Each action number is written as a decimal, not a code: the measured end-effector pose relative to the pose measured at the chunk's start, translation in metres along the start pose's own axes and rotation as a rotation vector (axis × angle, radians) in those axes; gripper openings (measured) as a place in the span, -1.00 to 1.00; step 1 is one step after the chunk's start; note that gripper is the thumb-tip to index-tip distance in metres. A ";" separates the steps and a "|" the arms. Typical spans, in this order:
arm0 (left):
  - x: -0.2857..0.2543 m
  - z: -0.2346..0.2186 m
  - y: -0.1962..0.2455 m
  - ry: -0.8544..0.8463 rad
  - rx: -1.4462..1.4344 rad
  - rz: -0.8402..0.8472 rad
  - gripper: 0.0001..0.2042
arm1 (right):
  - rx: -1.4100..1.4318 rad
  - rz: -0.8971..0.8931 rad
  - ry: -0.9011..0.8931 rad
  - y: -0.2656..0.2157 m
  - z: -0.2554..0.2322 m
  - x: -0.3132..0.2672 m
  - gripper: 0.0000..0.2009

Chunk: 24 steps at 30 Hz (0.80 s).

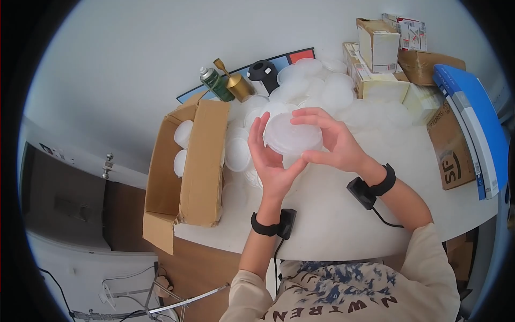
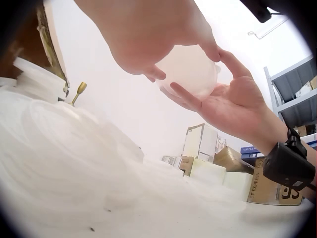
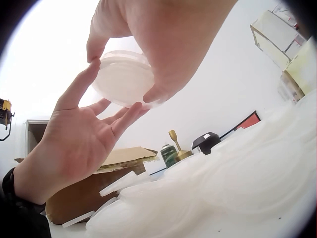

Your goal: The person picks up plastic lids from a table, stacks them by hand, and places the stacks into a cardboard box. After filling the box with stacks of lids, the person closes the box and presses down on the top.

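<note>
Both hands hold a round, shallow, translucent white plastic container (image 1: 294,134) up above the table, its rim showing in the right wrist view. My left hand (image 1: 272,166) grips it from the left side, thumb low and fingers raised along the edge. On the other side, my right hand (image 1: 343,144) has its fingers curled over the far edge and its thumb at the near edge. Behind and below the hands spreads a pile of similar round white plastic pieces (image 1: 338,91), filling much of the left wrist view's foreground too.
Left of the pile stands an open cardboard box (image 1: 204,161) with white round pieces inside. A green spray can (image 1: 216,85), a brass-coloured pot (image 1: 239,87) and a black device (image 1: 263,74) stand at the back. Cartons (image 1: 378,45) and blue folders (image 1: 475,123) line the right.
</note>
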<state>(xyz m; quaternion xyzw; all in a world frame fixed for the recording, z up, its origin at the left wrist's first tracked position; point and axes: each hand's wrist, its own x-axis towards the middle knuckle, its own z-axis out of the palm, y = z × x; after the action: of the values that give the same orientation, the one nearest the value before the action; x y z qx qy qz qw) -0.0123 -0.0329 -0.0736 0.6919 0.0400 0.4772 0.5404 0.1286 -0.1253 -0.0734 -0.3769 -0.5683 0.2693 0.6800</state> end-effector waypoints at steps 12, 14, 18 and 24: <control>-0.018 0.008 -0.006 0.236 -0.590 -0.373 -0.13 | -0.179 0.229 -0.149 -0.027 0.014 -0.002 -0.44; -0.019 0.007 -0.007 0.254 -0.652 -0.412 -0.13 | -0.277 0.252 -0.190 -0.029 0.009 -0.001 -0.44; -0.023 0.006 -0.007 0.182 -0.691 -0.461 -0.11 | -0.449 0.220 -0.222 -0.031 0.002 -0.001 -0.43; -0.033 0.005 -0.020 0.134 -0.761 -0.500 -0.15 | -0.558 0.253 -0.265 -0.045 -0.005 0.002 -0.48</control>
<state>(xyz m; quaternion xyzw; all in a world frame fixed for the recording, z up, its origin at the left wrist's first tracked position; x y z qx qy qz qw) -0.0176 -0.0467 -0.1090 0.3809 0.0626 0.3565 0.8508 0.1316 -0.1502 -0.0360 -0.5778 -0.6523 0.2323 0.4321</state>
